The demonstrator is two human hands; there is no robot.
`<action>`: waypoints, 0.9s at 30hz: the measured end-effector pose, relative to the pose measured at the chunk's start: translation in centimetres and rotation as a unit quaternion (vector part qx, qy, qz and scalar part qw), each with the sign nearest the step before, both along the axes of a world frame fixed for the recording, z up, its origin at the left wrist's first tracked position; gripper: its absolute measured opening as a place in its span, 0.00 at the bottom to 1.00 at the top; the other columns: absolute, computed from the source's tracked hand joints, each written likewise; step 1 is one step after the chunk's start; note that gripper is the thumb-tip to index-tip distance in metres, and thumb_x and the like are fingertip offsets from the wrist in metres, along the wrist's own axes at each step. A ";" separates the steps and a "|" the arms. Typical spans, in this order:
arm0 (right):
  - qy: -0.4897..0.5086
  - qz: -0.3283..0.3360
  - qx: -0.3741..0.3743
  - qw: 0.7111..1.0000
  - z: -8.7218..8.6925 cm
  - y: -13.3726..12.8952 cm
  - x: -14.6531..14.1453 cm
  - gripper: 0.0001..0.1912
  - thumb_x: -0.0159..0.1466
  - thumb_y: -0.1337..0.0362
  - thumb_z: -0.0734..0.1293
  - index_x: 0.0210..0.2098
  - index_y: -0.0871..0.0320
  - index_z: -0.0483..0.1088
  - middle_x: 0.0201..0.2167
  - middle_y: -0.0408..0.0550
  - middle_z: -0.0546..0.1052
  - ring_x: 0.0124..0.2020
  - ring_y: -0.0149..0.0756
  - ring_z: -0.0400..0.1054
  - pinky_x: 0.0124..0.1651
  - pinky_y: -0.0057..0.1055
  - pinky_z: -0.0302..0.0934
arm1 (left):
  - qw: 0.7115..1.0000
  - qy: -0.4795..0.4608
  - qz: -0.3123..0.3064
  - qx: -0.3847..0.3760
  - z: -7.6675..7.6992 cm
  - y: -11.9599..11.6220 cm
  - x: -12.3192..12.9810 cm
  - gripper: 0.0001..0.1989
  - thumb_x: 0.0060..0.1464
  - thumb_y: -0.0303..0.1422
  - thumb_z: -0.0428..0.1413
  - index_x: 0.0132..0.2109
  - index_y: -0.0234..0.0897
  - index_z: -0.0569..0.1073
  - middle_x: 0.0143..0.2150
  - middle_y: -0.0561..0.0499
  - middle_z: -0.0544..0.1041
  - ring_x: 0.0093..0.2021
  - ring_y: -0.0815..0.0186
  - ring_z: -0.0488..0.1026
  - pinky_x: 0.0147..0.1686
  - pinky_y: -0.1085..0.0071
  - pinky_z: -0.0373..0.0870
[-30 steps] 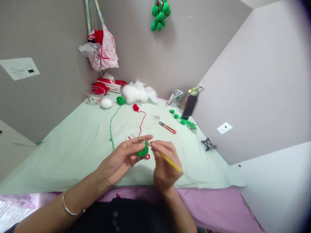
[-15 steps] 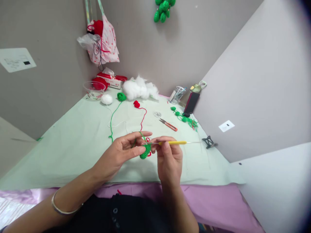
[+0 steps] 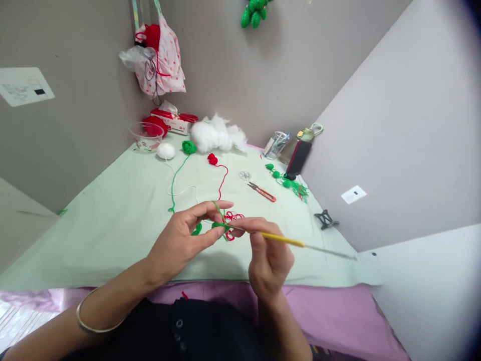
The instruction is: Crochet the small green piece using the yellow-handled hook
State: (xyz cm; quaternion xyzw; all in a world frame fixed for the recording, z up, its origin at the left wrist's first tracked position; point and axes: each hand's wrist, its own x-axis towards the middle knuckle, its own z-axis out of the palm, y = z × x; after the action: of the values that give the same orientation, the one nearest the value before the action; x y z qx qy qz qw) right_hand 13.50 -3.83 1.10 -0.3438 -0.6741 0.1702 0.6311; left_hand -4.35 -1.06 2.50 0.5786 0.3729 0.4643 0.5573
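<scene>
Between thumb and fingers, my left hand (image 3: 188, 228) pinches a small green crochet piece (image 3: 218, 226), mostly covered by the fingers. Green yarn loops over the raised index finger. My right hand (image 3: 268, 253) grips a crochet hook (image 3: 281, 238) by its yellow handle. Its thin metal tip meets the green piece, and the long back end slants down to the right. Behind the fingers lies tangled red yarn (image 3: 235, 215). A green yarn ball (image 3: 188, 146), a white yarn ball (image 3: 166, 151) and a small red yarn ball (image 3: 212, 159) sit farther back, strands trailing forward.
Orange-handled thread snips (image 3: 262, 191) and a small clear round case (image 3: 245, 175) lie mid-table. White stuffing (image 3: 218, 134), a tissue box (image 3: 173, 122) and a plastic tub (image 3: 146, 138) stand behind. At right are green crocheted pieces (image 3: 286, 183), a phone (image 3: 298, 157) and a black stand (image 3: 325, 219).
My right hand has shifted right and slightly down, tilting the hook from level to slanting. The green piece has turned and now shows less. The view has tipped slightly.
</scene>
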 end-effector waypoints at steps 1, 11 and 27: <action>-0.038 -0.012 0.029 0.999 0.0 -0.1 0.0 0.14 0.74 0.71 0.60 0.51 0.52 0.75 0.42 0.48 0.84 0.39 0.35 0.80 0.42 0.36 0.76 | 0.999 0.017 0.021 0.018 -0.1 -0.1 0.1 0.18 0.60 0.31 0.64 0.56 0.47 0.82 0.41 0.53 0.78 0.48 0.62 0.75 0.57 0.62 0.66; -0.210 -0.190 0.241 0.928 -3.0 1.1 -1.1 0.19 0.67 0.75 0.69 0.55 0.53 0.78 0.45 0.53 0.82 0.45 0.40 0.79 0.44 0.35 0.77 | 0.996 -0.069 0.042 -0.023 -0.5 -1.0 1.4 0.22 0.58 0.33 0.67 0.60 0.48 0.80 0.40 0.55 0.76 0.46 0.66 0.72 0.58 0.67 0.65; 0.082 0.028 -0.030 0.996 -0.5 0.8 -1.2 0.11 0.73 0.66 0.66 0.44 0.50 0.81 0.38 0.46 0.84 0.44 0.36 0.78 0.48 0.36 0.74 | 0.978 -0.155 -0.062 -0.125 -0.7 0.2 1.1 0.16 0.56 0.34 0.69 0.52 0.47 0.85 0.38 0.53 0.77 0.40 0.67 0.70 0.45 0.70 0.69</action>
State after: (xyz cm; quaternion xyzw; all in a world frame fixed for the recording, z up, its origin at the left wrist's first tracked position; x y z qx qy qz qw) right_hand 12.32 -3.03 0.58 -0.3281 -0.6242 0.2357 0.6687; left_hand -3.27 -0.86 1.76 0.4474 0.3005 0.4631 0.7036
